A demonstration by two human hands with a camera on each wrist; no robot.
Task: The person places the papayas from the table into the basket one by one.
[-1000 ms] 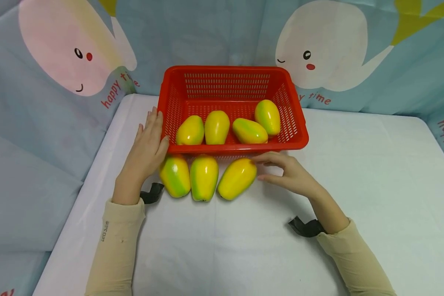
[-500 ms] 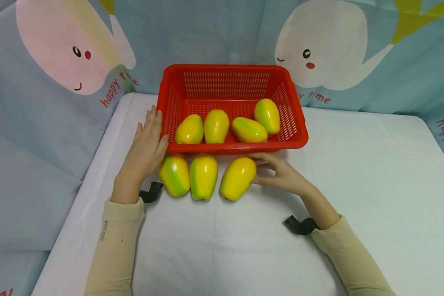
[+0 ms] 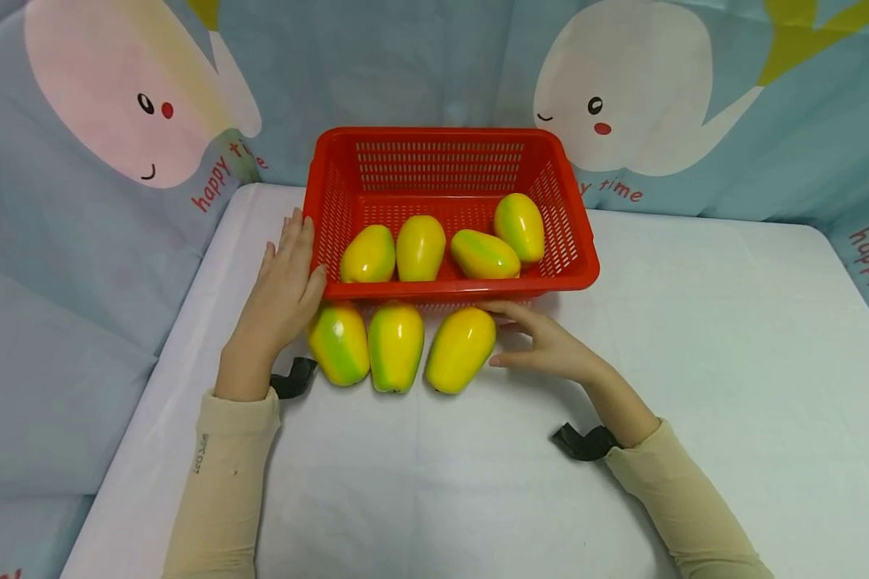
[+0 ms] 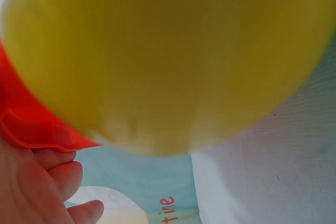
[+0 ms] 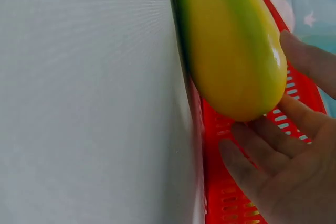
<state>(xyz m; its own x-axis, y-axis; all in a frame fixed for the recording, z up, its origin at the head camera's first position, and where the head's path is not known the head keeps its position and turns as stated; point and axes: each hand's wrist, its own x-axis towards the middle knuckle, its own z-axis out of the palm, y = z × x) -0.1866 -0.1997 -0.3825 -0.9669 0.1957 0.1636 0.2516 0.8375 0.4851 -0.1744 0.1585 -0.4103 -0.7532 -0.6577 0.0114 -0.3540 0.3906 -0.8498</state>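
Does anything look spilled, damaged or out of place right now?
Nothing looks spilled or damaged; the red basket stands upright. Only slightly uneven: in the row before it, the rightmost fruit slants more than the middle fruit.

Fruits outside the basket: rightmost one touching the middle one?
Apart. The head view shows it: a narrow strip of white cloth runs between the rightmost fruit and the middle fruit.

Under the left hand (image 3: 278,281) is a white counter (image 3: 420,482). Beyond this hand hangs a blue cloth (image 3: 405,64); its pink whale (image 3: 116,88) is further left, its whitish whale (image 3: 630,80) beyond the right hand (image 3: 550,346).
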